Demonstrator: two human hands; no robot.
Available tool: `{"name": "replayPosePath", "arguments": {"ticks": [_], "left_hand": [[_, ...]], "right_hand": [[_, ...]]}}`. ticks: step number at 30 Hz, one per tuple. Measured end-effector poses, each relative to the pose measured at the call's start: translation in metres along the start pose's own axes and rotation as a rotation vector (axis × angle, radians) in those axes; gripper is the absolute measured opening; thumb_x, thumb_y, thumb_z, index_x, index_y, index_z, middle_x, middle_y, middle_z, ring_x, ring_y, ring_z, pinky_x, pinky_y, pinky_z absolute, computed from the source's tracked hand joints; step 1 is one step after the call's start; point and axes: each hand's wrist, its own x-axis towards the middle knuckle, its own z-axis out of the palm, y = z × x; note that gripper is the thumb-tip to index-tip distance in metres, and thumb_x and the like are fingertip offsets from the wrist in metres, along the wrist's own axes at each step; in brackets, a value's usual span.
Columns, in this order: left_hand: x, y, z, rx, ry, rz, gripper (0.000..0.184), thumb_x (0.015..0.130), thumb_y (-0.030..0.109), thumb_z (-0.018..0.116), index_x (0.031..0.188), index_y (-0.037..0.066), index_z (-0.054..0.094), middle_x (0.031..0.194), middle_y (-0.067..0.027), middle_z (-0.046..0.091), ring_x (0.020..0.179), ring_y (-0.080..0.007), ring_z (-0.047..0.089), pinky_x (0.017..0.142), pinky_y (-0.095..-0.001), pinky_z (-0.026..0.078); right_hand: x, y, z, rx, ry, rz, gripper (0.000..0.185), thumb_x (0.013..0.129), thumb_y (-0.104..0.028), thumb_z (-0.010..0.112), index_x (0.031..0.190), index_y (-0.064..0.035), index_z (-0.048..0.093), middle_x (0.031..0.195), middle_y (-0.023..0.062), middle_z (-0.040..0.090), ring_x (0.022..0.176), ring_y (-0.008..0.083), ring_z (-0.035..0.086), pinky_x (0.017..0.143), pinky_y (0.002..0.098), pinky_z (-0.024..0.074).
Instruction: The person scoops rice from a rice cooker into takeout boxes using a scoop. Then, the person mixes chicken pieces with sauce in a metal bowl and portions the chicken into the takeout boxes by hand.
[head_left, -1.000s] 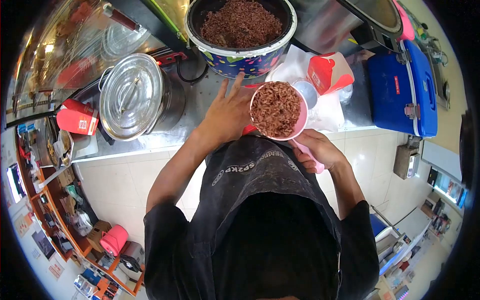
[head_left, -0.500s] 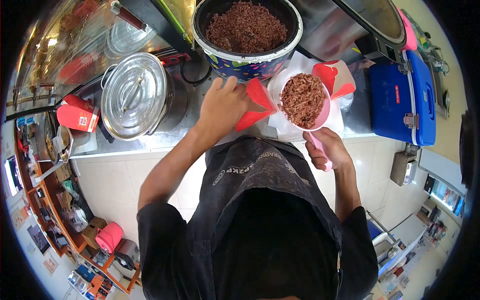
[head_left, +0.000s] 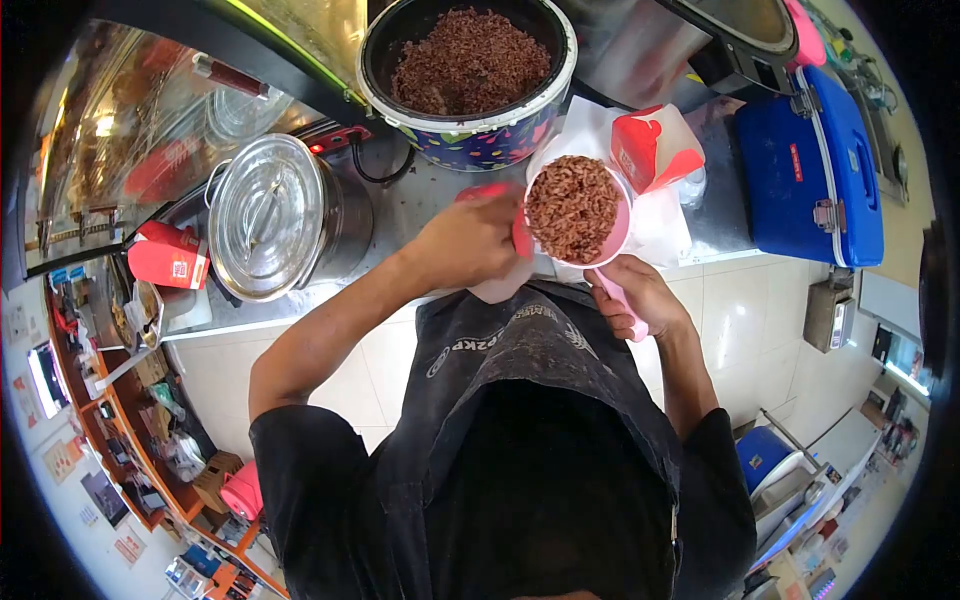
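Observation:
My right hand is closed around the handle of a pink scoop. Reddish-brown cooked rice is heaped in the scoop's bowl. To the left of it, my left hand grips a red paper food box, blurred by motion and partly hidden behind the fingers and the scoop. A second red paper box stands open just beyond the scoop on white paper. Beyond my hands is a round pot with a colourful patterned side, holding more of the same rice.
A lidded steel pot stands on the metal counter at left, with a red carton beside it. A glass display case rises behind them. On the right is a blue cooler box. A black cable lies near the patterned pot.
My left hand has turned and moved down and slightly right with the paper box, bringing it against or close to the scoop. The filled scoop has shifted slightly left. The whole view has shifted too.

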Motion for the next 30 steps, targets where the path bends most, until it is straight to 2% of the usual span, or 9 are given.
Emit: {"name": "replayPosePath", "arguments": {"ticks": [1,4,7,13,19,22,24,27,30], "left_hand": [[0.003,-0.002,0.000,0.038,0.191,0.004,0.043,0.073,0.027,0.067,0.108,0.001,0.065,0.112,-0.0146,0.063,0.119,-0.0307,0.052,0.099,-0.0404,0.044],[0.003,-0.013,0.001,-0.076,0.076,-0.084,0.070,0.060,0.037,0.078,0.115,-0.001,0.060,0.120,-0.0166,0.059,0.120,-0.0328,0.051,0.105,-0.0418,0.038],[0.004,-0.011,0.003,-0.223,0.096,-0.234,0.090,0.049,0.041,0.085,0.123,-0.002,0.055,0.125,-0.0167,0.056,0.121,-0.0337,0.050,0.108,-0.0415,0.034],[0.003,0.002,-0.005,-0.155,0.114,-0.301,0.099,0.053,0.038,0.087,0.134,-0.001,0.045,0.132,-0.0185,0.052,0.124,-0.0369,0.048,0.107,-0.0429,0.037],[0.008,0.003,0.001,-0.360,0.244,-0.329,0.112,0.052,0.037,0.088,0.141,-0.004,0.034,0.127,-0.0229,0.056,0.121,-0.0405,0.051,0.107,-0.0435,0.037],[0.010,0.006,0.007,-0.431,0.258,-0.367,0.122,0.058,0.042,0.087,0.149,0.001,0.017,0.131,-0.0207,0.055,0.121,-0.0399,0.052,0.107,-0.0438,0.038],[0.010,0.008,0.005,-0.517,0.284,-0.414,0.128,0.058,0.039,0.088,0.150,0.000,0.008,0.132,-0.0214,0.055,0.122,-0.0404,0.052,0.108,-0.0433,0.037],[0.010,0.017,0.006,-0.613,0.329,-0.424,0.133,0.058,0.036,0.090,0.150,-0.002,0.002,0.136,-0.0232,0.051,0.127,-0.0402,0.048,0.110,-0.0423,0.034],[0.013,0.020,0.014,-0.574,0.428,-0.386,0.134,0.058,0.033,0.090,0.150,-0.003,-0.001,0.143,-0.0251,0.042,0.133,-0.0402,0.041,0.112,-0.0412,0.031]], "right_hand": [[-0.001,0.000,0.001,-0.006,-0.006,-0.001,0.027,0.101,-0.032,0.049,0.095,-0.0068,0.051,0.055,0.0017,0.040,0.036,0.0083,0.033,0.030,0.0231,0.0266],[-0.002,-0.001,0.004,-0.042,-0.012,-0.002,0.027,0.102,-0.034,0.047,0.096,-0.0075,0.050,0.058,0.0012,0.040,0.038,0.0082,0.035,0.033,0.0233,0.0287],[-0.002,-0.002,0.005,-0.083,-0.003,-0.001,0.028,0.103,-0.034,0.047,0.096,-0.0070,0.049,0.058,0.0016,0.041,0.039,0.0086,0.036,0.034,0.0237,0.0297],[-0.005,-0.003,0.004,-0.122,0.059,-0.012,0.027,0.102,-0.033,0.048,0.092,-0.0074,0.050,0.056,0.0021,0.040,0.038,0.0092,0.035,0.032,0.0236,0.0282],[-0.009,-0.009,0.011,-0.229,0.035,0.057,0.028,0.102,-0.035,0.047,0.092,-0.0086,0.047,0.059,0.0009,0.040,0.041,0.0088,0.037,0.034,0.0246,0.0306],[-0.008,-0.006,0.011,-0.227,0.067,0.075,0.028,0.102,-0.036,0.048,0.093,-0.0092,0.048,0.059,0.0011,0.040,0.040,0.0085,0.035,0.034,0.0239,0.0295],[-0.005,-0.007,0.008,-0.277,0.118,0.070,0.029,0.102,-0.037,0.048,0.093,-0.0094,0.048,0.059,0.0009,0.040,0.040,0.0084,0.035,0.035,0.0237,0.0300],[-0.002,-0.007,0.004,-0.408,0.193,0.082,0.031,0.102,-0.038,0.047,0.093,-0.0088,0.049,0.058,0.0001,0.040,0.040,0.0093,0.037,0.035,0.0247,0.0325],[0.004,-0.009,0.002,-0.683,0.227,-0.005,0.040,0.102,-0.042,0.043,0.093,-0.0035,0.049,0.061,0.0041,0.048,0.046,0.0132,0.051,0.038,0.0291,0.0415]]}}
